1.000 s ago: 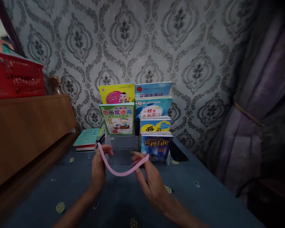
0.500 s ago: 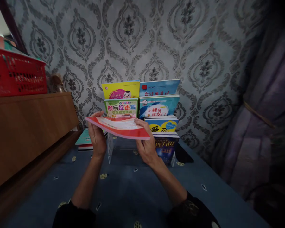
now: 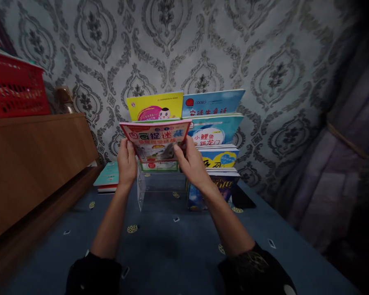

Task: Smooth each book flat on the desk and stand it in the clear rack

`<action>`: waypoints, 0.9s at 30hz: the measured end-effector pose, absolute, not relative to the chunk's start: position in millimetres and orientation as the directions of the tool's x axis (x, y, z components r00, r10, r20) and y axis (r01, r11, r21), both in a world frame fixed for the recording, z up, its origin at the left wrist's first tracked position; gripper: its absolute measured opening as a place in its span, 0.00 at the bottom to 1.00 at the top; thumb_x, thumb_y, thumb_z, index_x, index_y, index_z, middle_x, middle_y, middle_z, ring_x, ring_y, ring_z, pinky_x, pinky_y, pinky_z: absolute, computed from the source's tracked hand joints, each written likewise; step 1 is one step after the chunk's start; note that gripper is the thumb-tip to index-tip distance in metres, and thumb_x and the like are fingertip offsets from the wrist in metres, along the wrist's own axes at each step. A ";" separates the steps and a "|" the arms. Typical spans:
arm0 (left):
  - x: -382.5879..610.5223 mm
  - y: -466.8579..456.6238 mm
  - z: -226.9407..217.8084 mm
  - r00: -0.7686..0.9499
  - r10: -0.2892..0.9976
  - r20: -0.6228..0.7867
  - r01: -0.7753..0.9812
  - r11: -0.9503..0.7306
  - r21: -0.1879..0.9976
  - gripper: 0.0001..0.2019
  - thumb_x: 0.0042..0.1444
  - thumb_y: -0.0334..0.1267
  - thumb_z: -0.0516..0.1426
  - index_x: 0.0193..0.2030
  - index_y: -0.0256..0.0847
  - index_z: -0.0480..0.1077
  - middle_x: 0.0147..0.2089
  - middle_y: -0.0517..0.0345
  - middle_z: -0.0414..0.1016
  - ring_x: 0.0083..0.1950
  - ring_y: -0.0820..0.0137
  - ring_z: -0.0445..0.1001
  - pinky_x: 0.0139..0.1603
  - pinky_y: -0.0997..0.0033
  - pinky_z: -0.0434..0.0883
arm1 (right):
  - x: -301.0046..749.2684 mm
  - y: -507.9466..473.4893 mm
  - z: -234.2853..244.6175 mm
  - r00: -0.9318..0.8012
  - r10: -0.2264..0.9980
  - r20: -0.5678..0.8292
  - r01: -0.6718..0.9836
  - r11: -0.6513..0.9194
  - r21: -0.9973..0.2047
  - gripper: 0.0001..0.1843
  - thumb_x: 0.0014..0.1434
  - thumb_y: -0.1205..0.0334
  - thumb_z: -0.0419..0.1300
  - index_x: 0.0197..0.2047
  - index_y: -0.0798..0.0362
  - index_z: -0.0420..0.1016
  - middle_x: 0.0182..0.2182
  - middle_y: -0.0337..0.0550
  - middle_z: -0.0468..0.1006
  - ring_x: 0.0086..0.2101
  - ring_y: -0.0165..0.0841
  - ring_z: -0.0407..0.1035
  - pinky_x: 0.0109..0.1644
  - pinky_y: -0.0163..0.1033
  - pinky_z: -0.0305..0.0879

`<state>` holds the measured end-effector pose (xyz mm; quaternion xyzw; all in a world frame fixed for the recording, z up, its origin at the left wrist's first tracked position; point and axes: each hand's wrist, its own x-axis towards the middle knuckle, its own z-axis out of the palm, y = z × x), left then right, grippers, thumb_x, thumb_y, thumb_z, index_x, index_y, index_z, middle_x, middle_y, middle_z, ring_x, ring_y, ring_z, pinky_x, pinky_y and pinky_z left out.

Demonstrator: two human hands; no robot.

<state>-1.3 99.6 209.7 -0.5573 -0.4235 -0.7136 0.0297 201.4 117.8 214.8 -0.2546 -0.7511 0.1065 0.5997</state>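
Observation:
Between my hands is a thin red picture book (image 3: 155, 141), its cover facing me and tilted back. My left hand (image 3: 128, 163) grips its left edge, while my right hand (image 3: 193, 160) holds the right edge with the thumb on the cover. Right behind it stands a green-edged book (image 3: 160, 166), mostly covered by the red one. The books rest in a clear acrylic rack (image 3: 140, 186). A yellow book (image 3: 153, 105) is at the back left. On the right side are a blue book (image 3: 212, 102), a teal book (image 3: 221, 129) and a dark blue book (image 3: 199, 198).
To the left, a teal book (image 3: 108, 174) lies on a small stack on the dark blue patterned cloth (image 3: 160, 254). A wooden cabinet (image 3: 33, 164) bears a red basket (image 3: 15, 88). A black flat item (image 3: 242, 197) lies right of the rack; a curtain (image 3: 335, 172) hangs far right.
The red book has swung from nearly flat to cover-facing and risen in front of the green-edged book. Both hands have kept their grip. The view has shifted slightly.

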 end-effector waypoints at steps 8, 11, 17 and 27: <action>-13.0 120.6 213.4 -0.279 0.399 0.873 0.836 -0.347 0.425 0.14 0.71 0.43 0.44 0.42 0.41 0.67 0.39 0.51 0.74 0.46 0.59 0.75 0.52 0.59 0.70 | 202.3 139.5 203.5 -0.196 0.573 0.796 0.368 0.795 -0.481 0.27 0.65 0.53 0.52 0.63 0.55 0.65 0.48 0.57 0.75 0.46 0.48 0.72 0.52 0.56 0.70; -13.1 122.5 211.5 -0.280 0.422 0.862 0.884 -0.237 0.403 0.11 0.69 0.41 0.46 0.45 0.40 0.66 0.45 0.45 0.75 0.49 0.55 0.75 0.51 0.57 0.70 | 200.3 142.6 195.0 -0.162 0.559 0.813 0.416 0.786 -0.457 0.30 0.65 0.52 0.53 0.66 0.56 0.63 0.46 0.57 0.75 0.45 0.48 0.72 0.52 0.57 0.70; -10.6 125.7 202.2 -0.272 0.450 0.851 0.897 -0.202 0.393 0.13 0.68 0.38 0.44 0.49 0.38 0.66 0.48 0.42 0.75 0.51 0.53 0.75 0.52 0.55 0.71 | 190.0 134.5 187.7 -0.085 0.549 0.832 0.411 0.780 -0.472 0.29 0.65 0.55 0.51 0.66 0.58 0.62 0.48 0.59 0.72 0.45 0.47 0.72 0.53 0.57 0.71; -10.7 128.7 194.9 -0.287 0.508 0.812 0.855 -0.246 0.456 0.12 0.69 0.38 0.43 0.47 0.40 0.67 0.43 0.47 0.76 0.47 0.57 0.76 0.50 0.59 0.70 | 188.7 136.1 194.4 -0.069 0.710 0.700 0.227 0.695 -0.683 0.31 0.61 0.52 0.55 0.64 0.59 0.63 0.35 0.49 0.78 0.31 0.40 0.74 0.38 0.48 0.73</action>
